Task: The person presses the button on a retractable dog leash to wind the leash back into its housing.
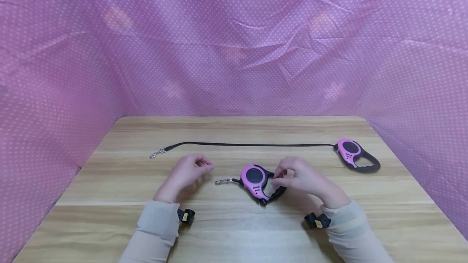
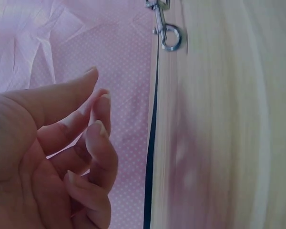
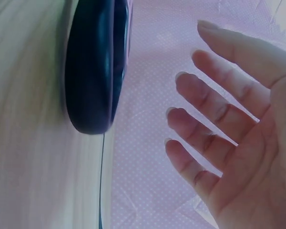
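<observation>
A pink and black retractable dog leash (image 1: 253,176) lies on the table between the two hands, its short metal clip (image 1: 224,181) pointing left. My left hand (image 1: 188,170) hovers left of that clip, fingers loosely bent and holding nothing; the left wrist view shows the clip (image 2: 169,36) apart from the fingertips. Above the leash's black handle (image 1: 279,192) is my right hand (image 1: 301,177). In the right wrist view its fingers are spread and apart from the handle (image 3: 90,71). A second such leash (image 1: 349,149) lies at the right, beyond the right hand.
From the second leash a black strap (image 1: 248,145) stretches left across the table, ending in a metal clip (image 1: 157,153). The wooden table (image 1: 234,234) is bordered by a pink dotted cloth (image 1: 234,80) at the back and sides.
</observation>
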Demonstrator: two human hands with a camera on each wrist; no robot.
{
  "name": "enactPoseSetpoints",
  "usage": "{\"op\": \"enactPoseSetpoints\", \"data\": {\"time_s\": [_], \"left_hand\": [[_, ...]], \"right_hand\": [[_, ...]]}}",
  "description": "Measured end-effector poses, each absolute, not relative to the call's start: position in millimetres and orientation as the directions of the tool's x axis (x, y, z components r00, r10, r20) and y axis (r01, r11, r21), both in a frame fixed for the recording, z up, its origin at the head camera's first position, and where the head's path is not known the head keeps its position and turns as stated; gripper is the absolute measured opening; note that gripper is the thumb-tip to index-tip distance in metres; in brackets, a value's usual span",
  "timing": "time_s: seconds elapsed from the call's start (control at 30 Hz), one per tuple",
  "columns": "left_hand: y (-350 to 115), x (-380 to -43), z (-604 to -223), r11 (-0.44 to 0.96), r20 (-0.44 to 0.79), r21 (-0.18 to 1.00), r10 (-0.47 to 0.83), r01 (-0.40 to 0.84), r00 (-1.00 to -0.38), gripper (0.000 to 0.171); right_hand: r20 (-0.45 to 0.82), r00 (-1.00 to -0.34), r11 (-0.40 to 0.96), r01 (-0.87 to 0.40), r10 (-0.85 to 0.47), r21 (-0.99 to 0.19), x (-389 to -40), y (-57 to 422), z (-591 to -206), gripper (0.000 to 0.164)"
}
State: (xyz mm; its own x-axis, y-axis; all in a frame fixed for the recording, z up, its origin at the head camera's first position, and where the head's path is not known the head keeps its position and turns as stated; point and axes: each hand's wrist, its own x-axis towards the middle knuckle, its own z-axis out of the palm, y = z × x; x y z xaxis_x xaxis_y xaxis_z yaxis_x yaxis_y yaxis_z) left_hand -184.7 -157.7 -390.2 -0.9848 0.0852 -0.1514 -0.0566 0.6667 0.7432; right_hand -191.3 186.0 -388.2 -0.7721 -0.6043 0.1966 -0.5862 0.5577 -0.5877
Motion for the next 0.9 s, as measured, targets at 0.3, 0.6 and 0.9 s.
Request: {"op": "enactPoseSetpoints", "data": {"time_s": [0.3, 0.6, 0.9], "left_hand": [[-174.6, -193.6, -392.6, 0.655, -0.065, 0.753, -0.017, -0.06, -0.998, 0.026], [-190.5, -197.5, -394.0, 0.636, -0.01, 0.769, -0.092, -0.066, -0.996, 0.03], [-200.4, -200.2, -392.6, 0.68, 0.0, 0.729, -0.122, -0.084, -0.993, 0.034]], "right_hand": [[0.299, -0.784, 0.556, -0.603, -0.544, -0.572, -194.1, 198.9, -386.6, 0.01], [0.373, -0.806, 0.599, -0.591, -0.46, -0.54, -199.5, 215.4, -383.2, 0.011], [0.432, -0.83, 0.679, -0.545, -0.353, -0.492, -202.5, 233.1, -377.7, 0.012]]}}
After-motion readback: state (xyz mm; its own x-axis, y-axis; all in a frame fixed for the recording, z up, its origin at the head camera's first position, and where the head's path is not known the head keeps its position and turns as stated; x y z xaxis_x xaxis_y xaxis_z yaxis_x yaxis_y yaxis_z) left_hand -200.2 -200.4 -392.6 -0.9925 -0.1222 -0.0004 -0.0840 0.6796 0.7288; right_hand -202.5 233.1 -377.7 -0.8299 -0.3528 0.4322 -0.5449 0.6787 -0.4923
